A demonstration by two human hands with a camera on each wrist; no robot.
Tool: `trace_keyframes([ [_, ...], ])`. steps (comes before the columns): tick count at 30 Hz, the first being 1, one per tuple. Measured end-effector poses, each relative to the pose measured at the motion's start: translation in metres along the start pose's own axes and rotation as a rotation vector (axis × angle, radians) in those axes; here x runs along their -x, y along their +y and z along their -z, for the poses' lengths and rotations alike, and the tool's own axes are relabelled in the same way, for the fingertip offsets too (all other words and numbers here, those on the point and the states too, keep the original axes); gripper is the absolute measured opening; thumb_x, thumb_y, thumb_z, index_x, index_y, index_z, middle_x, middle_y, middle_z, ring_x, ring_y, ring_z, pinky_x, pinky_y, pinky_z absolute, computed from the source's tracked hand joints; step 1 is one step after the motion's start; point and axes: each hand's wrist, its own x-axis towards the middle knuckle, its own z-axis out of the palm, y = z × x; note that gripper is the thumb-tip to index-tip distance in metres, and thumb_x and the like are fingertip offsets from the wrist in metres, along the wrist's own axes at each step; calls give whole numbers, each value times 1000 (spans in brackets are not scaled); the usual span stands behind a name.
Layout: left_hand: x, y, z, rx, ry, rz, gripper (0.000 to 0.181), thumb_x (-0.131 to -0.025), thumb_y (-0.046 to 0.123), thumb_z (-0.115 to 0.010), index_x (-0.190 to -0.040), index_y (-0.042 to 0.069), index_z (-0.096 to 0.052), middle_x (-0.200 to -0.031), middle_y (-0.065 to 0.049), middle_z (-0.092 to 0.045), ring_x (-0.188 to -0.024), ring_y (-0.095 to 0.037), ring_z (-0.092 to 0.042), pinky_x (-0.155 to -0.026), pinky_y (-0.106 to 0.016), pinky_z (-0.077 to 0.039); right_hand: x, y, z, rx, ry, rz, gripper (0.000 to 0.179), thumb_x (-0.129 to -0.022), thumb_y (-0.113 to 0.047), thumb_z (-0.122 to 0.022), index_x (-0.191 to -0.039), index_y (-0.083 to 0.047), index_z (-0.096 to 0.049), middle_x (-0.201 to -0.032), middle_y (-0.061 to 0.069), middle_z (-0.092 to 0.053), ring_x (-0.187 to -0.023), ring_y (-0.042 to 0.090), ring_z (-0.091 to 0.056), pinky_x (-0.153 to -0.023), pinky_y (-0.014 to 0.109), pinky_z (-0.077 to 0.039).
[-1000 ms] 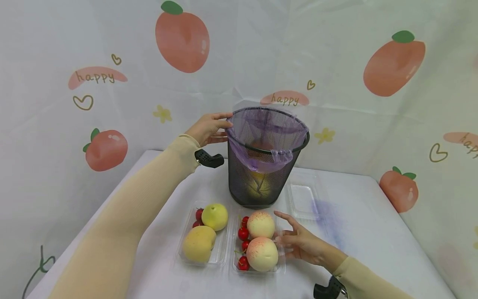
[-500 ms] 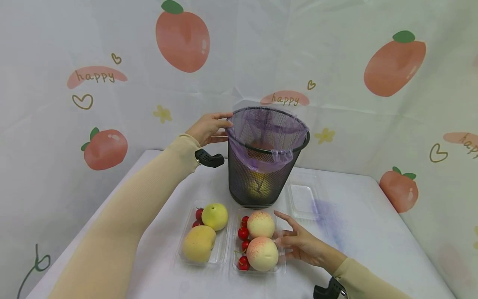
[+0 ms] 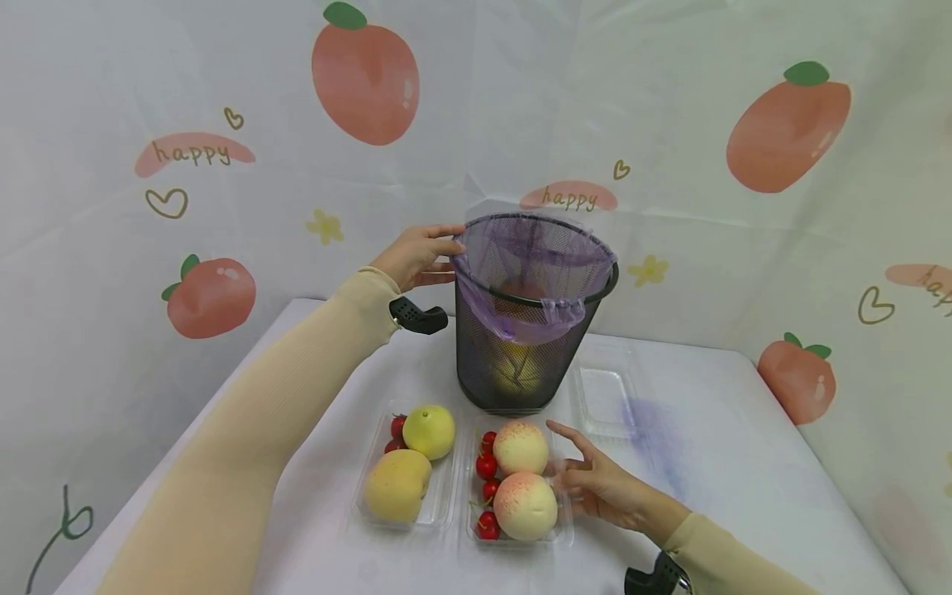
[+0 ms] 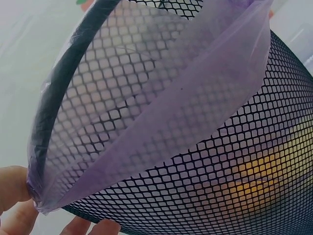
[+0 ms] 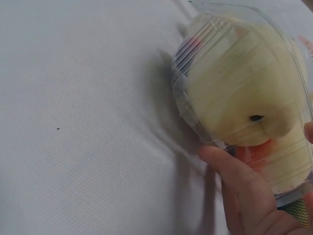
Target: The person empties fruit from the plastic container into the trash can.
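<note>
A black mesh wastebasket [image 3: 483, 355] stands at the back of the table with a purple bag [image 3: 513, 326] folded over its rim. My left hand [image 3: 416, 258] touches the left side of that rim, its fingertips resting on the bag and mesh. Yellow and reddish things show dimly through the mesh. In front, a clear plastic box [image 3: 558, 535] holds two peaches [image 3: 525, 506] and several cherries [image 3: 487, 466]. My right hand [image 3: 606, 487] rests against this box's right side with loose fingers. In the right wrist view, one fingertip [image 5: 210, 152] lies at the box's lower edge.
Left of the peaches is another clear box [image 3: 444, 504] with a yellow-green fruit [image 3: 429, 431], a yellow fruit [image 3: 397, 485] and red berries [image 3: 397, 426]. A clear plastic tray or lid [image 3: 604, 397] lies right of the wastebasket. A printed cloth [image 3: 476, 99] hangs behind the table.
</note>
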Motion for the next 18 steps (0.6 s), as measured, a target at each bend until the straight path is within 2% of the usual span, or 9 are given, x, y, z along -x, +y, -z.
trace_keyframes([
  [8, -2, -1, 0, -9, 4, -12, 50, -96, 14, -61, -144, 25, -48, -134, -5, -48, -108, -23, -58, -99, -36, -51, 4, -2, 1, 8, -13, 9, 90, -90, 3, -55, -156, -26, -1, -118, 9, -48, -86, 10, -62, -77, 30, -56],
  [14, 2, -1, 0, -24, 5, -29, 50, -95, 14, -62, -143, 24, -50, -135, -4, -49, -108, -22, -60, -95, -32, -53, 7, -4, 4, 14, 3, 15, 89, -90, 3, -54, -156, -28, -2, -122, 11, -47, -86, 10, -61, -81, 33, -55],
  [18, 1, -2, 0, -14, 7, -24, 50, -96, 13, -60, -144, 24, -48, -136, -5, -48, -110, -24, -58, -97, -35, -52, 11, -5, 7, 6, -2, 24, 88, -91, 3, -54, -156, -29, -4, -123, 12, -46, -88, 11, -61, -84, 35, -55],
])
